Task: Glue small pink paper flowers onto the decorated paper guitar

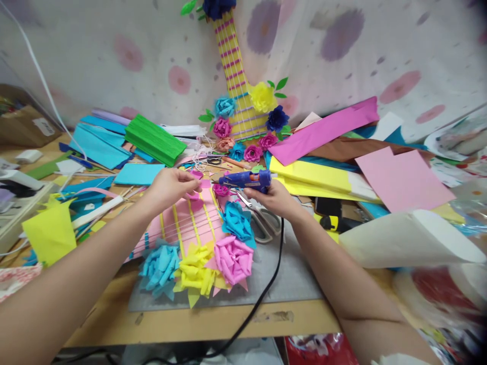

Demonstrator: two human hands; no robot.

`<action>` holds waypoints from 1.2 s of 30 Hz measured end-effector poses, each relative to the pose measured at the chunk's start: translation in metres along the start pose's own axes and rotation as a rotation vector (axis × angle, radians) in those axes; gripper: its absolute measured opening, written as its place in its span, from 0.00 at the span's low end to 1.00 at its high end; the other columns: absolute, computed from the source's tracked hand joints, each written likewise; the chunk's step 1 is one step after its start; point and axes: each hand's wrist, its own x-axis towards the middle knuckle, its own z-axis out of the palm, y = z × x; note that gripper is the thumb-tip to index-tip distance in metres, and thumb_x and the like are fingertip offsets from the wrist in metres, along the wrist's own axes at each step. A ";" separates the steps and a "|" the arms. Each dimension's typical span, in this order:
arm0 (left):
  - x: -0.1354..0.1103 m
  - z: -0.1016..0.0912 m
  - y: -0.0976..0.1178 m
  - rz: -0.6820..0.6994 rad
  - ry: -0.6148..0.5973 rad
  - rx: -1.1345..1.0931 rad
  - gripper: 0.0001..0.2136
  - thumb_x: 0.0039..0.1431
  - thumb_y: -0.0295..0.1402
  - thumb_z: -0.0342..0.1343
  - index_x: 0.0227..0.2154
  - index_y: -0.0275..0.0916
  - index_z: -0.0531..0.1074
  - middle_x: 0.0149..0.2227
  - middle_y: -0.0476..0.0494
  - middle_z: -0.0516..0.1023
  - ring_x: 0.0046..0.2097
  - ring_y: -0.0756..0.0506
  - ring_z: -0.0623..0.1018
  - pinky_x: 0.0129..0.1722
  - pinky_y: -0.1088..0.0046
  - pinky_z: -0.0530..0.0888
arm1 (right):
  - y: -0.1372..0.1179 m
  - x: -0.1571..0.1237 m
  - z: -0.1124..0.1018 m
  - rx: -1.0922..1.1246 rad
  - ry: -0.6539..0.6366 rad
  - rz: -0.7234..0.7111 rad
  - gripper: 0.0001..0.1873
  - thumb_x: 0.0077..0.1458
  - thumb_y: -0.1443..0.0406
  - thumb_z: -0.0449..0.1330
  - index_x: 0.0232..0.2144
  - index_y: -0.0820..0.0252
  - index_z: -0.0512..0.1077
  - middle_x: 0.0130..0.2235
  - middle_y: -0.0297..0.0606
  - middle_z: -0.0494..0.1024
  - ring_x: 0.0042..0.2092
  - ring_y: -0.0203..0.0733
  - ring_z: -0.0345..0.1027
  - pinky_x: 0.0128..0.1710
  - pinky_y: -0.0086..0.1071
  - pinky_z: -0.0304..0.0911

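Note:
My right hand [276,197] is wrapped round a blue glue gun [243,178], its nozzle aimed left. My left hand [175,187] is closed in a pinch beside the nozzle, on a small magenta paper piece [196,195]. Beneath both hands lies a pink paper guitar shape [188,220] with yellow and blue bars and thin strings. Along its near end sit a blue paper flower [162,266], a yellow one [198,271], a pink one [234,258] and another blue one [238,223]. Scissors [264,223] with grey handles rest below the glue gun.
A yellow paper guitar with flowers [236,76] leans against the patterned curtain. Green crepe paper [154,139], yellow sheets [312,177] and pink paper [403,177] crowd the table. The gun's black cord [266,299] hangs over the front edge. A white paper roll [403,238] lies right.

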 end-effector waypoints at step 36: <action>-0.003 0.009 0.011 -0.008 0.005 -0.028 0.08 0.41 0.36 0.63 0.22 0.36 0.76 0.26 0.46 0.81 0.24 0.50 0.75 0.27 0.74 0.72 | 0.010 0.003 -0.001 -0.020 0.027 -0.013 0.22 0.51 0.49 0.58 0.37 0.60 0.76 0.29 0.36 0.76 0.36 0.42 0.69 0.35 0.32 0.63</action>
